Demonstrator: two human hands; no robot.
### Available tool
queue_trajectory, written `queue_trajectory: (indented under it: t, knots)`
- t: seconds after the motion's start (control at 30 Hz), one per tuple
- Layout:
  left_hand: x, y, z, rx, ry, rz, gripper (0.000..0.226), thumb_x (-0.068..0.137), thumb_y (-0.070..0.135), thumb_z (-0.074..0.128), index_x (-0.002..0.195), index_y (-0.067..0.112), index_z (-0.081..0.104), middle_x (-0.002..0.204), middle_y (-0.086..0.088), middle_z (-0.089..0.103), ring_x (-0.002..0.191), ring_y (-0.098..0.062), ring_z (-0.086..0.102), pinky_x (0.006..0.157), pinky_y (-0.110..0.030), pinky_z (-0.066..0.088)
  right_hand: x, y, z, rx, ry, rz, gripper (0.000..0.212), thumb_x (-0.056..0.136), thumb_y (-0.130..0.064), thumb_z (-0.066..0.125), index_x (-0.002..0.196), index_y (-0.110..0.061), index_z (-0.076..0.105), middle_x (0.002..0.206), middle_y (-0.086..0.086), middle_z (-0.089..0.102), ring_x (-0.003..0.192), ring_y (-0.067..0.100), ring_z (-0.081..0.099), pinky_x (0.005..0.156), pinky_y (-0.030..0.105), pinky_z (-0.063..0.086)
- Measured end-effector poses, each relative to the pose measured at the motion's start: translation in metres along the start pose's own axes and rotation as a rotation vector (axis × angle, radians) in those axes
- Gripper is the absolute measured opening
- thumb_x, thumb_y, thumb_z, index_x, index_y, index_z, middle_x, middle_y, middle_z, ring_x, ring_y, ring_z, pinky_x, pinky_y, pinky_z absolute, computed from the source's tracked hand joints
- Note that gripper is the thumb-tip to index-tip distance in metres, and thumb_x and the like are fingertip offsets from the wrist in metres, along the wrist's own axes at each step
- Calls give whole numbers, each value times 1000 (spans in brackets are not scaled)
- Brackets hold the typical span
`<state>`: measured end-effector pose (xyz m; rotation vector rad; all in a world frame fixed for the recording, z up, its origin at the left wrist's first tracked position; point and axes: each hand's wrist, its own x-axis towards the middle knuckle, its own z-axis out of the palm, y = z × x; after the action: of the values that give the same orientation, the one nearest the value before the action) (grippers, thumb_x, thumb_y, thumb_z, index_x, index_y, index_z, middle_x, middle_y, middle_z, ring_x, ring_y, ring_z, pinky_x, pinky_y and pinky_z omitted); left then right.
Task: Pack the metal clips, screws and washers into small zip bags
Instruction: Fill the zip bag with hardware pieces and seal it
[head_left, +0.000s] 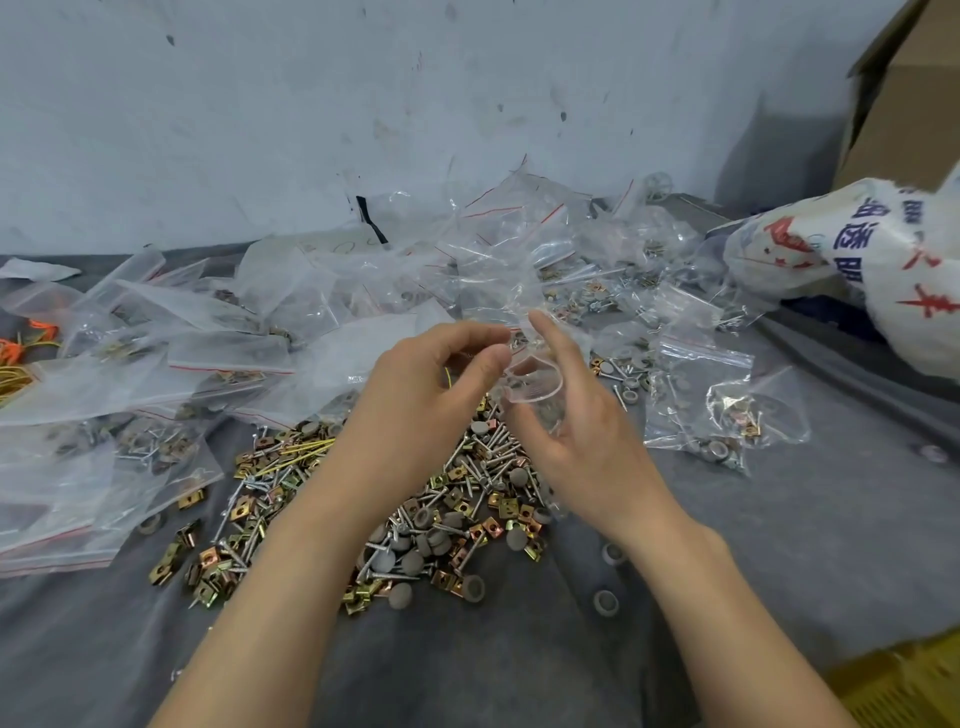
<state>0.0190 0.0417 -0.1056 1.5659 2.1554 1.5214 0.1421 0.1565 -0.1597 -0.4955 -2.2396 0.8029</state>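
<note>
While left hand (431, 382) and right hand (579, 423) hold it, zip bag (535, 382) above screws (485, 465).

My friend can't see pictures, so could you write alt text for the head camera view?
A person's left hand and right hand hold a small clear zip bag open above a heap of metal clips, screws and washers on grey cloth. Filled bags lie piled behind and left.

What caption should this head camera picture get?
Left hand and right hand hold a clear zip bag over a pile of clips, screws and washers.
</note>
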Motion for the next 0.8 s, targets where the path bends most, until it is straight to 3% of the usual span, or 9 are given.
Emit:
queue_trajectory:
  t: [0.1,0.2,0.27,0.43,0.53,0.63,0.77,0.8]
  knots:
    - [-3,-5,-11,8,21,-24,21,97,38,58,115,35,68,95,28,68,88,6,63,72,-9,46,0,1,-1,18,-2,11,69,95,-46,54,154,-45,17,151,-10,50,131,-9,41,94,-8,21]
    - [-8,-12,-23,66,-24,-71,15,97,39,55,108,41,65,93,28,68,88,8,62,68,-5,43,1,0,-1,30,2,-2,69,96,-46,53,155,-41,19,153,-21,40,124,-32,28,93,-10,18]
    - [-15,-16,-27,167,-136,-101,14,96,42,54,105,41,65,89,24,68,83,7,62,66,-11,44,1,0,-1,37,2,3,69,96,-47,53,155,-41,19,148,-27,36,120,-36,25,93,-10,17]
    - [-39,-21,-16,374,-459,-94,14,96,42,56,105,40,66,95,22,63,86,5,57,75,-15,46,1,0,-2,34,7,23,69,95,-51,51,155,-45,17,158,-20,34,131,-17,30,96,-8,18]
    - [-49,-27,-7,484,-544,-88,20,97,44,53,113,39,64,104,18,55,96,1,52,87,-24,45,1,0,-3,39,9,28,69,96,-49,53,155,-46,18,156,-21,35,126,-24,32,93,-8,20]
    - [-58,-32,1,622,-539,-59,29,98,50,47,122,40,59,109,15,48,109,-7,46,90,-26,41,2,0,-2,33,4,30,69,95,-49,52,154,-46,17,156,-22,33,124,-31,24,92,-11,17]
    - [-64,-31,14,769,-498,22,37,97,55,44,129,38,53,116,10,47,114,-14,42,97,-29,38,3,0,1,32,5,21,69,95,-50,51,155,-44,18,151,-24,35,104,-41,31,89,-11,18]
    - [-65,-30,17,794,-491,41,37,98,54,43,129,36,53,117,8,46,115,-15,41,100,-31,37,3,0,2,33,4,17,70,94,-50,50,156,-43,18,148,-26,34,106,-42,28,89,-11,18]
